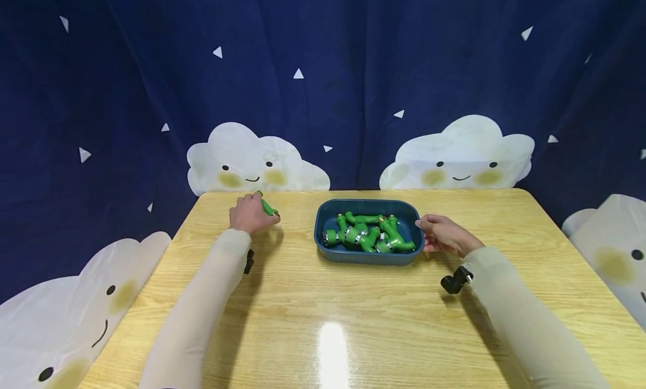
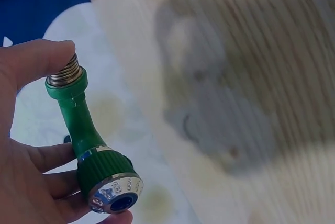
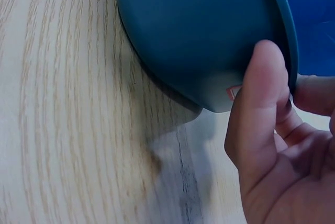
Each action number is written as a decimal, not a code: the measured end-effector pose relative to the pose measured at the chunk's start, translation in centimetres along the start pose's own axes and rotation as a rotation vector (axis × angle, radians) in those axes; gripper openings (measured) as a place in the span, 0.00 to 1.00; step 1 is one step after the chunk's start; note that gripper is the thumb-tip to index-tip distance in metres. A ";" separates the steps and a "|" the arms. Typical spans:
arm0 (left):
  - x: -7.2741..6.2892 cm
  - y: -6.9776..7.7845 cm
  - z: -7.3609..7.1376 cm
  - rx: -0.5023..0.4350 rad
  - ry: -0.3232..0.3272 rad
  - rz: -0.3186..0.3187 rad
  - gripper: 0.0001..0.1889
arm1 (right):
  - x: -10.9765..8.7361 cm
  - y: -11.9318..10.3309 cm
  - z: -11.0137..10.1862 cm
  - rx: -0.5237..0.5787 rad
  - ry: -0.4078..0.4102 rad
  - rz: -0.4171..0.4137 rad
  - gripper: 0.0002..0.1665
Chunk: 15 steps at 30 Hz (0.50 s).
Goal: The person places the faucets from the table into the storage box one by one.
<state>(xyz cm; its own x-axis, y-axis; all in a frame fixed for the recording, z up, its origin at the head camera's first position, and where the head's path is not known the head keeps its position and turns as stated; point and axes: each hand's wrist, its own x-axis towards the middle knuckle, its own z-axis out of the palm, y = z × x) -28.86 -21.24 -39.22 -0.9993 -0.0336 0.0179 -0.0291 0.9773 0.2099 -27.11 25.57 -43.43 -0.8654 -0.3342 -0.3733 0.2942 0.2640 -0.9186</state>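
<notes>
At the table's far left, my left hand (image 1: 249, 214) holds up a green pipe fitting (image 2: 82, 127). The left wrist view shows its bare threaded metal end under the thumb and a ribbed green collar with a silver ring at the other end, the fingers curled behind it. On the right, my right hand (image 1: 445, 235) pinches the rim of a dark blue plastic bin (image 1: 370, 258) at its right end, thumb and fingers on either side of the wall. Several more green fittings (image 1: 360, 236) lie jumbled inside the bin.
The wooden table (image 1: 282, 310) has its far edge just behind the bin and the left hand. Beyond it hangs a dark blue curtain (image 1: 343, 109) with white clouds and triangles. A black wrist device (image 1: 456, 280) sticks out inward from the right sleeve.
</notes>
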 end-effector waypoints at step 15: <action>-1.1 3.8 -0.6 -0.023 0.014 0.090 0.40 | -0.3 -0.2 0.1 0.017 -0.003 0.011 0.15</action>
<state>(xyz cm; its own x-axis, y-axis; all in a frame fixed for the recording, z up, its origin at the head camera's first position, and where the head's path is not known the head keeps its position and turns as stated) -27.91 -17.64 -37.86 -0.9974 0.0512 0.0516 0.0617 0.9713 0.2296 -26.92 25.54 -43.11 -0.8607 -0.3343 -0.3840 0.3108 0.2526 -0.9163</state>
